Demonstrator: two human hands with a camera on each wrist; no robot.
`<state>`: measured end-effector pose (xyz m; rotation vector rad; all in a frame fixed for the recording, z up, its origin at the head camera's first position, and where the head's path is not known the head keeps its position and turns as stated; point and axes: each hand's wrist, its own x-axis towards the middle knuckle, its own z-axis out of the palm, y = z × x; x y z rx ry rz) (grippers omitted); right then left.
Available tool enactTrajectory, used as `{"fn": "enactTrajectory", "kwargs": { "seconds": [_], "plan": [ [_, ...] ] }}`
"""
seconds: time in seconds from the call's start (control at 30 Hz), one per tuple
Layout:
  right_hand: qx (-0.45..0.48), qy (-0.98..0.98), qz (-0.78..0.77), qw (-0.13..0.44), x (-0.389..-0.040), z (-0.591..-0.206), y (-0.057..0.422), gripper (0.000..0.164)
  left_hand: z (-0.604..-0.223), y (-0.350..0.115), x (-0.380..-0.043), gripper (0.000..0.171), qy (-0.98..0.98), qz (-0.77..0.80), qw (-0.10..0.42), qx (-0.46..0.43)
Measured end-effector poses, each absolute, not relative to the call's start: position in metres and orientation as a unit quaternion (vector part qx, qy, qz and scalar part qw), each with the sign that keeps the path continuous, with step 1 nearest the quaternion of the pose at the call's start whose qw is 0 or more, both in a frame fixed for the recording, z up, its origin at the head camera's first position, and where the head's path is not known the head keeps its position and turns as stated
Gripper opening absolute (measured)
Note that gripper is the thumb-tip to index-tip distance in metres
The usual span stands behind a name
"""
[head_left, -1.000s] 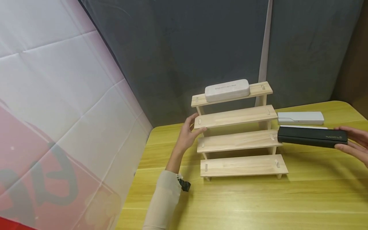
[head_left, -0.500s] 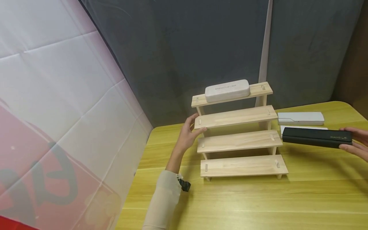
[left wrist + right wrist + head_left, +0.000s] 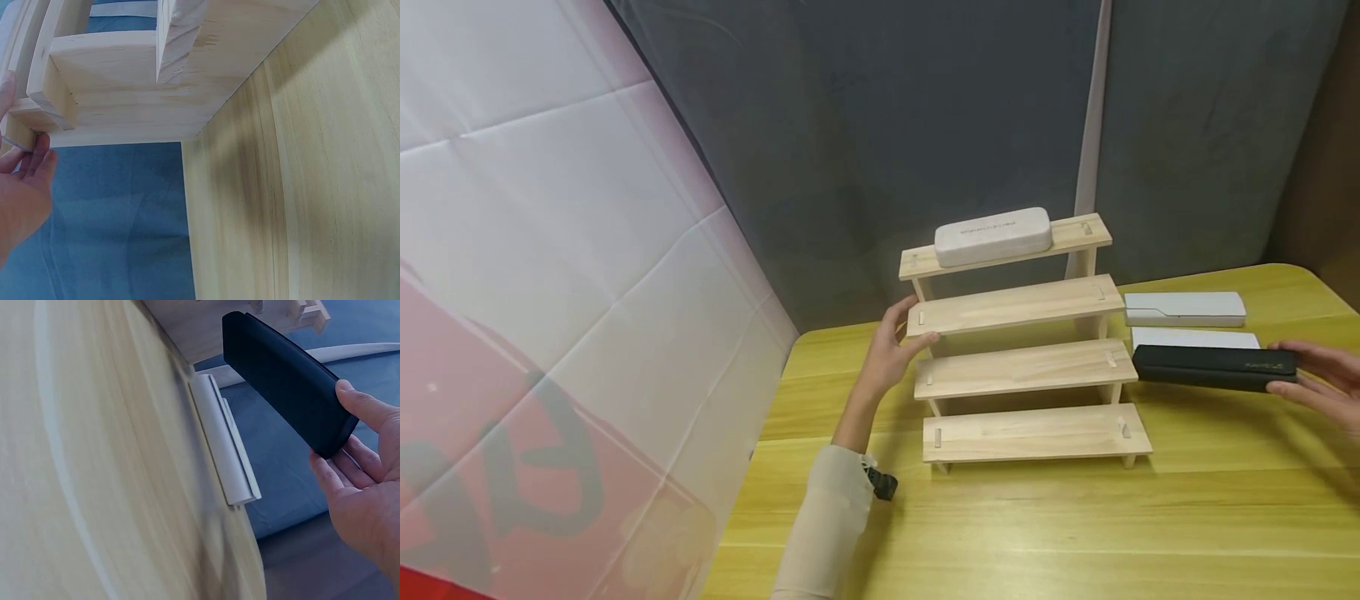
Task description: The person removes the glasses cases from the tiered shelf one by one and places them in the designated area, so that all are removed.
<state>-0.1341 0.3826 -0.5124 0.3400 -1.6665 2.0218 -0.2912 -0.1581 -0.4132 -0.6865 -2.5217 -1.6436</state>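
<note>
A four-step wooden display rack (image 3: 1022, 367) stands on the table. My left hand (image 3: 883, 358) grips the left end of its second board from the top, thumb at the front edge and fingers behind; the left wrist view shows the fingers (image 3: 40, 159) curled at that board's end. My right hand (image 3: 1322, 383) holds a long black glasses case (image 3: 1217, 369) by its right end, thumb on one side and fingers beneath. In the right wrist view the black case (image 3: 281, 381) is raised above the table. Its left end comes close to the rack's right side.
A white glasses case (image 3: 992, 237) lies on the rack's top board. Right of the rack, a white case (image 3: 1183, 308) lies at the back of the table (image 3: 1037, 533), with another white case (image 3: 1195, 337) in front, partly hidden by the black one. A grey curtain (image 3: 865, 150) hangs behind.
My right hand first drew the black glasses case to the right, then moved it slightly back left and lower, uncovering more of the white case behind. The left hand has stayed on the rack.
</note>
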Motion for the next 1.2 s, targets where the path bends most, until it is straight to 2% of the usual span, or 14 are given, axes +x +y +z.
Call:
{"fn": "enactTrajectory", "kwargs": {
  "seconds": [0.23, 0.9, 1.2],
  "plan": [
    [0.134, -0.593, 0.753, 0.251, -0.136, -0.519, 0.38, 0.066, -0.413, -0.157, -0.29, 0.078, -0.817, -0.531, 0.028, -0.222],
    [0.092, -0.634, 0.729, 0.243, -0.139, -0.529, 0.379, 0.061, -0.415, -0.157, -0.29, 0.077, -0.811, -0.536, 0.032, -0.233],
    [0.034, -0.715, 0.654, 0.243, -0.138, -0.529, 0.381, 0.062, -0.416, -0.157, -0.29, 0.077, -0.814, -0.532, 0.031, -0.231]
  ]
}}
